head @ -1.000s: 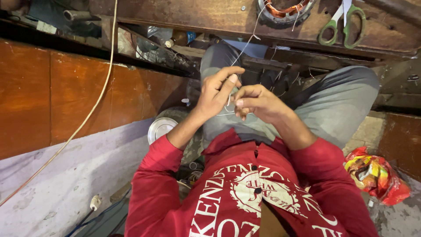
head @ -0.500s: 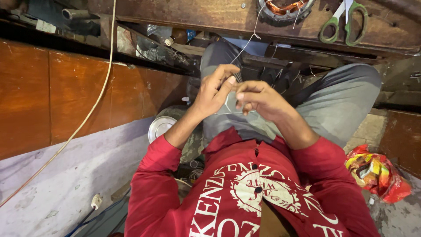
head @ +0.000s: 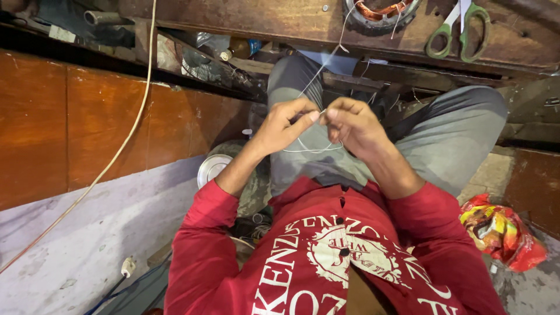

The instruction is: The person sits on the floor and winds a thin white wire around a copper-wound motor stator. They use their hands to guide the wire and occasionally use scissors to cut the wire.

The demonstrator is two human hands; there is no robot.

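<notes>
The person sits with knees apart in grey trousers, and both hands meet over the lap. The left hand [head: 284,123] has its fingers curled in, thumb and forefinger pinched together on a thin white wire [head: 312,149]; the right hand [head: 352,124] faces it, just beside it, with its own fingertips closed on the same wire, so that the two pinches almost touch. Below the hands the thin white wire sags in a small loop against the grey trousers, and from the fingers a strand runs up and away toward the wooden workbench edge [head: 262,20] at the top of the view. There it reaches a round metal stator wound with copper-coloured coil [head: 380,10], which lies on the bench. A pair of green-handled scissors [head: 458,32] rests on the same bench, to the right of the coil and well apart from the hands. A long pale cord [head: 125,140] hangs across the brown wooden panel on the left. A round silvery metal lid [head: 211,168] sits near the left forearm, low down by the floor. On the right, beside the knee, lies a crumpled red and yellow plastic wrapper [head: 503,231]
</notes>
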